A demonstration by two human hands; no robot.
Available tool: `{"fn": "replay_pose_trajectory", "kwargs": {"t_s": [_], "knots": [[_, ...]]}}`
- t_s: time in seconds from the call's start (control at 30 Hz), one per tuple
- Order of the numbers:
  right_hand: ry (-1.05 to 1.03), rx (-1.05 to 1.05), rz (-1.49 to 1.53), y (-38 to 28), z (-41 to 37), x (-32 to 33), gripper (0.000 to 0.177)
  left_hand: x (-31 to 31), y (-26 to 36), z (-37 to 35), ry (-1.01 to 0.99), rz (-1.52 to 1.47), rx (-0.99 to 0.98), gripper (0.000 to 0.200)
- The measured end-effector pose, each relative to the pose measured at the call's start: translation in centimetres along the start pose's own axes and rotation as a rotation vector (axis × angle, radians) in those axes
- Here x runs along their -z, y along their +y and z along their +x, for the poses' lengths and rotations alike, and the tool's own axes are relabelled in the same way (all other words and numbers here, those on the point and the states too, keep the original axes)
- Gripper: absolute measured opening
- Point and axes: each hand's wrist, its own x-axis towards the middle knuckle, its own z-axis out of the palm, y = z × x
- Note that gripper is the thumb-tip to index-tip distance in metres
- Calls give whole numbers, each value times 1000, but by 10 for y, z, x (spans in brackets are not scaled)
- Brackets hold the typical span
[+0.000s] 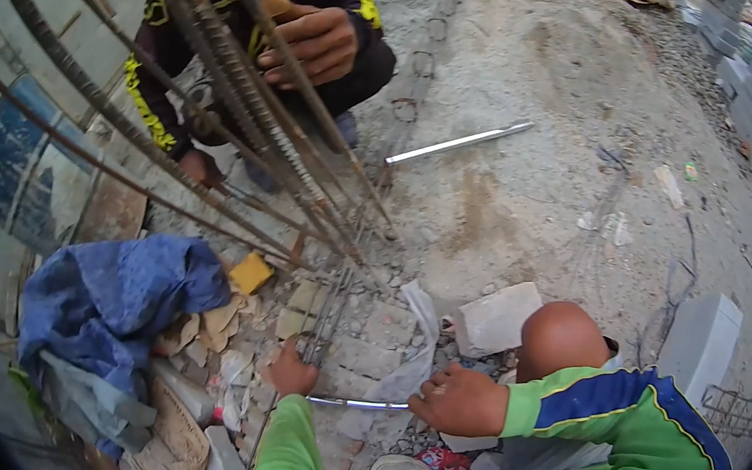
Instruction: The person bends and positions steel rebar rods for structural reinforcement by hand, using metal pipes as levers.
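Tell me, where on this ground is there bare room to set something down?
The widest bare patch is the sandy ground between the loose metal pipe and the grey block. It is crowded around the left hand and right hand, shut on a thin rod: rubble, rebar cage, blue cloth.

At 5 o'clock the right sleeve (646,455) is bright green with a blue band edged in yellow. The left sleeve (291,458) at 6 is plain green. The steel rod (359,403) is silvery. The ribbed rebar (226,64) at 11 is rust-brown. The co-worker's sleeve (373,38) is black with yellow markings. The crumpled cloth (116,292) at 8 is blue.
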Motion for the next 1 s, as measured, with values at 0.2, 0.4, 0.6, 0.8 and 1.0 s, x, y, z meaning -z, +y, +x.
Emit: {"fn": "replay_pose_trajectory", "kwargs": {"t_s": [0.2,0.4,0.6,0.8,1.0], "knots": [[-6,65,-53,7,2,3,16,17,14,5,-81,-62,108,73],[-146,136,-88,9,7,19,14,26,17,-1,-158,39,121,76],[-268,122,-66,8,9,30,20,33,20,-1,-230,-17,145,75],[-328,100,-25,9,10,25,23,28,15,-3,-177,-61,103,73],[-455,104,-49,10,16,21,28,39,22,-6,-188,-63,136,71]]}}
